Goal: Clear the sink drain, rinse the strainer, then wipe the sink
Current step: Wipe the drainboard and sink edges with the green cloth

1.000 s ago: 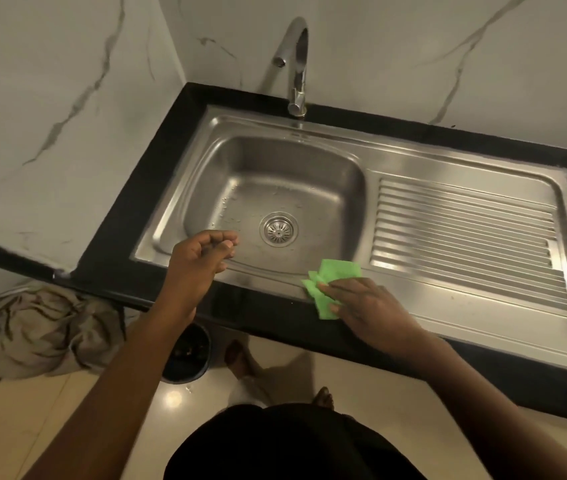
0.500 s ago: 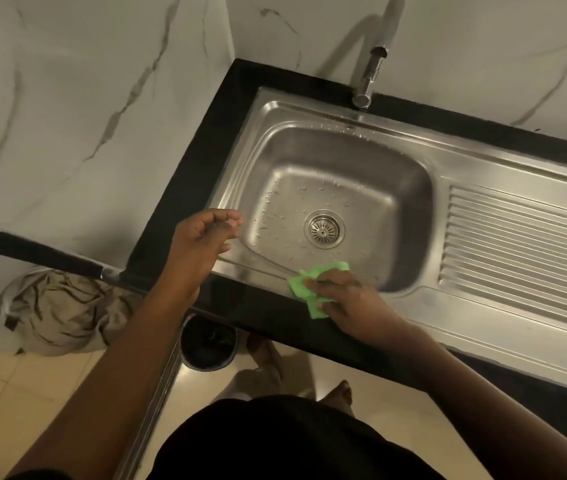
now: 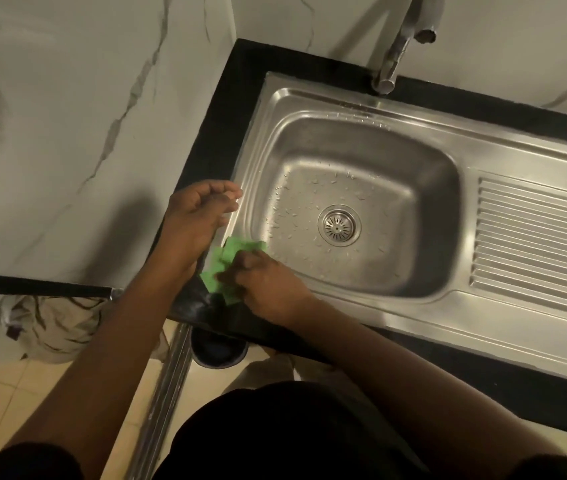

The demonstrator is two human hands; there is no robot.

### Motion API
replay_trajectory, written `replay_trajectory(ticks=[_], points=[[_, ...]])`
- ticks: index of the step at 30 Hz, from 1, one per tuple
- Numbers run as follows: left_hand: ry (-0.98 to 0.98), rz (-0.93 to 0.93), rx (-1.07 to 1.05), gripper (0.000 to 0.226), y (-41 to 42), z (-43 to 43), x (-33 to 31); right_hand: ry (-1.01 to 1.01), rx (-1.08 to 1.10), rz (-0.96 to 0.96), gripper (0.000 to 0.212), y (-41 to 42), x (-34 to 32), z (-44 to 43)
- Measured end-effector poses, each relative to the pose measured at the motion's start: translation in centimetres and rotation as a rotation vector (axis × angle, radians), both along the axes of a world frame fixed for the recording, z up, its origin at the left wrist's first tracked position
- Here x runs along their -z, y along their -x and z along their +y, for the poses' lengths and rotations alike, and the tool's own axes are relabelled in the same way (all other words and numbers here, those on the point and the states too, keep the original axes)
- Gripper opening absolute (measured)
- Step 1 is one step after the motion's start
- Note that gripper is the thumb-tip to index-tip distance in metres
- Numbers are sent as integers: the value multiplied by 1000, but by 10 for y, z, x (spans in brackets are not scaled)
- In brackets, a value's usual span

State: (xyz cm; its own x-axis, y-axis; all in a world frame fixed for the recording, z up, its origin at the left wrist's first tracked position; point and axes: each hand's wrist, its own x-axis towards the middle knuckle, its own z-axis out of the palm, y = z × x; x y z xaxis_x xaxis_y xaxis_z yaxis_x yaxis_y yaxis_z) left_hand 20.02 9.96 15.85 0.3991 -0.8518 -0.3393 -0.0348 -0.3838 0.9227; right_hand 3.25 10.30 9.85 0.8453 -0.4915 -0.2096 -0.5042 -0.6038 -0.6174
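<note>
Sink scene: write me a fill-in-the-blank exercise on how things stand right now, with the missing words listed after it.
1. The right hand holds a ____ cloth against the front-left rim of the sink.
2. The strainer sits in the sink's ____.
3. The ridged draining board lies to the ____ of the strainer.
4. No ____ runs from the tap.

Missing words: green; drain; right; water.

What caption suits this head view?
Right hand holds a green cloth on the near-left rim of the sink, left hand loosely curled beside it, strainer in place.
</note>
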Motion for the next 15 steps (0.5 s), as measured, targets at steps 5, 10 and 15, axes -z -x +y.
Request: replay_trajectory(ticks=[5, 10, 15], points=[[32, 36, 5, 22, -1, -13, -2, 33, -167, -97, 34, 116, 2, 11], [34, 39, -3, 19, -5, -9, -2, 19, -248, -57, 36, 159, 8, -17], [36, 32, -31, 18, -11, -6, 3, -30, -152, -99, 32, 102, 6, -22]])
